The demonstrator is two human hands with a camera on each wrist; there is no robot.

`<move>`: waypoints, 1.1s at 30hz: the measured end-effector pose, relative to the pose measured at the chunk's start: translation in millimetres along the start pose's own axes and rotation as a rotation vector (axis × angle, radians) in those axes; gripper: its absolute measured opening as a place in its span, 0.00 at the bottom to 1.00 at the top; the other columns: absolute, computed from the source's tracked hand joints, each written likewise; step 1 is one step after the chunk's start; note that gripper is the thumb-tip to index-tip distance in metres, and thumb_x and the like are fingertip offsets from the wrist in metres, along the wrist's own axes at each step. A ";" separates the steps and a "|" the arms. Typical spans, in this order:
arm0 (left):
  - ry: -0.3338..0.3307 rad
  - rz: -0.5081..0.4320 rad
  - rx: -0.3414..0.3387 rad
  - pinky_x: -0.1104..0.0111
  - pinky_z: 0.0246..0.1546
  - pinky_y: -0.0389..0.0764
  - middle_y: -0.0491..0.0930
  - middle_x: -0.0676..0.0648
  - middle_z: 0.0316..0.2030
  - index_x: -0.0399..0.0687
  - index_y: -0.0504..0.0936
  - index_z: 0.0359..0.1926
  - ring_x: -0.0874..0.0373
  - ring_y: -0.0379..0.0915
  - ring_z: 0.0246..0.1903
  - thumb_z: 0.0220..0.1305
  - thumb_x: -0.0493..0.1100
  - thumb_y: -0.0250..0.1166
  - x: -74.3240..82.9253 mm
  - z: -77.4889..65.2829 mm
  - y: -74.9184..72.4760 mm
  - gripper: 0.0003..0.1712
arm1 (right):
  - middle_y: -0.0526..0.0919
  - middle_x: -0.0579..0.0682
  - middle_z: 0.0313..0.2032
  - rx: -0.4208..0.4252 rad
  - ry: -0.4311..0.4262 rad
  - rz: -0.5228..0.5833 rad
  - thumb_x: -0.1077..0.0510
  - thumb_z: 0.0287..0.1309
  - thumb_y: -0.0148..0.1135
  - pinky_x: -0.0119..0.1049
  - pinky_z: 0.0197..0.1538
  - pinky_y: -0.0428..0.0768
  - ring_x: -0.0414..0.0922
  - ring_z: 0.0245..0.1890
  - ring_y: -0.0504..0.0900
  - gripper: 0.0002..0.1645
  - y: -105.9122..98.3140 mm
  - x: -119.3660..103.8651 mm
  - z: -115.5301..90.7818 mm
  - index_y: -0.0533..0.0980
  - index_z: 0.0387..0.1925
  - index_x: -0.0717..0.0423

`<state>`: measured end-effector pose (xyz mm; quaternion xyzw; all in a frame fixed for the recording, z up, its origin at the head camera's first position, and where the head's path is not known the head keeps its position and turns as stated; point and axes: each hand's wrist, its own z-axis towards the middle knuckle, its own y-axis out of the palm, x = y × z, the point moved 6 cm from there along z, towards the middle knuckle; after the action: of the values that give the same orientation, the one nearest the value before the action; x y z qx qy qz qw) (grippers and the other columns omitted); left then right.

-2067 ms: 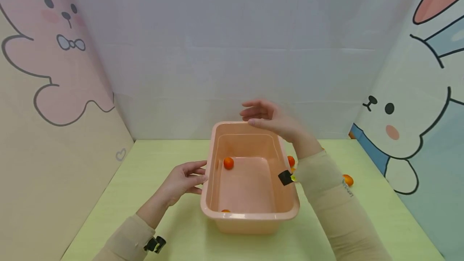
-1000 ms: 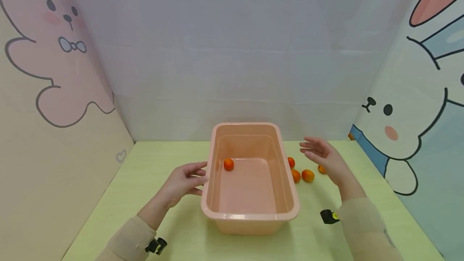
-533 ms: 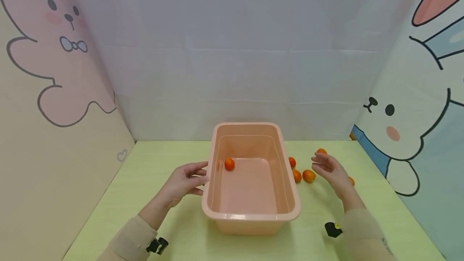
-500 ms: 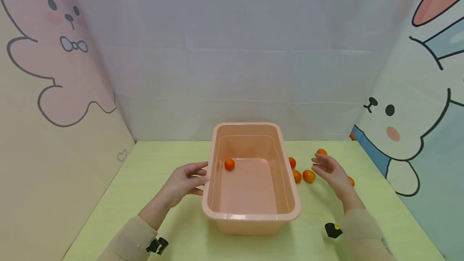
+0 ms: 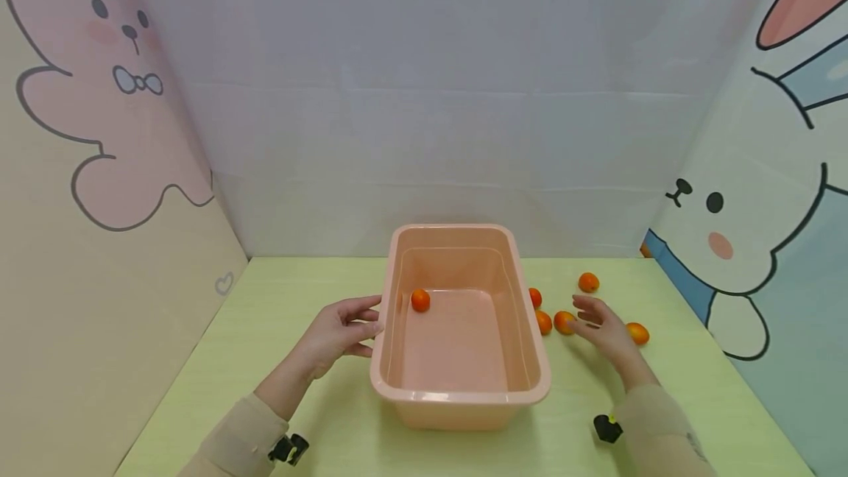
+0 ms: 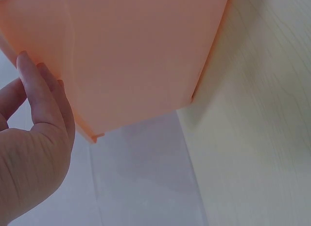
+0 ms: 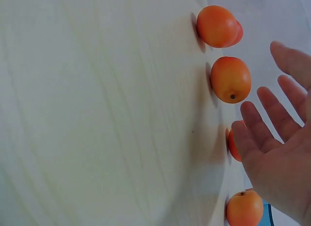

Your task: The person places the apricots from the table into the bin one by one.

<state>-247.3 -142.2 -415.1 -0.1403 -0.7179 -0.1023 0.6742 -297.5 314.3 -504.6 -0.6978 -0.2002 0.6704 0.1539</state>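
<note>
A peach-coloured plastic basin (image 5: 457,396) stands on the table with one small orange-red round fruit (image 5: 420,300) inside at its far left. My left hand (image 5: 334,333) touches the basin's left rim, its fingers extended against the outer wall, as the left wrist view shows. My right hand (image 5: 606,333) hovers over the table right of the basin, fingers spread and gently bent, holding nothing. Its fingertips are right at an orange fruit (image 5: 564,322). Others lie around: a fruit (image 5: 588,283) behind the hand, a fruit (image 5: 638,333) to its right, and a fruit (image 7: 231,80) in the right wrist view.
Two fruits sit against the basin's right side, partly hidden by its rim. A white sheet (image 5: 430,94) rises behind the pale green table (image 5: 298,278). Printed panels with cartoon animals stand at the left and right sides.
My right hand has moved from above the basin's far rim to the fruits on the right, then dipped lower. An orange fruit seen at the basin's near wall is out of sight. The left hand stays.
</note>
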 end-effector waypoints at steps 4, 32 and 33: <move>0.001 0.000 0.001 0.59 0.37 0.87 0.78 0.38 0.47 0.30 0.65 0.69 0.53 0.82 0.40 0.65 0.35 0.67 0.4 -0.5 0.4 0.35 | 0.60 0.68 0.69 -0.006 -0.009 -0.034 0.49 0.67 0.63 0.64 0.66 0.65 0.67 0.66 0.61 0.43 3.0 4.0 1.9 0.57 0.73 0.63; -0.005 -0.018 -0.001 0.59 0.36 0.87 0.78 0.38 0.47 0.31 0.65 0.70 0.53 0.82 0.40 0.65 0.35 0.67 -1.2 0.0 0.4 0.35 | 0.72 0.68 0.59 0.032 0.069 -0.228 0.58 0.65 0.65 0.61 0.64 0.68 0.64 0.57 0.71 0.29 10.4 6.8 14.1 0.69 0.63 0.65; -0.005 -0.018 -0.001 0.59 0.36 0.87 0.78 0.39 0.47 0.31 0.65 0.70 0.53 0.82 0.40 0.65 0.35 0.67 -1.2 0.0 0.5 0.35 | 0.72 0.68 0.59 0.034 0.065 -0.231 0.58 0.65 0.65 0.61 0.64 0.69 0.64 0.57 0.71 0.29 10.1 6.6 14.0 0.69 0.62 0.66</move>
<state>-247.0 -141.8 -416.3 -0.1343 -0.7208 -0.1083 0.6713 -310.6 308.0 -516.0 -0.6886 -0.2627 0.6285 0.2484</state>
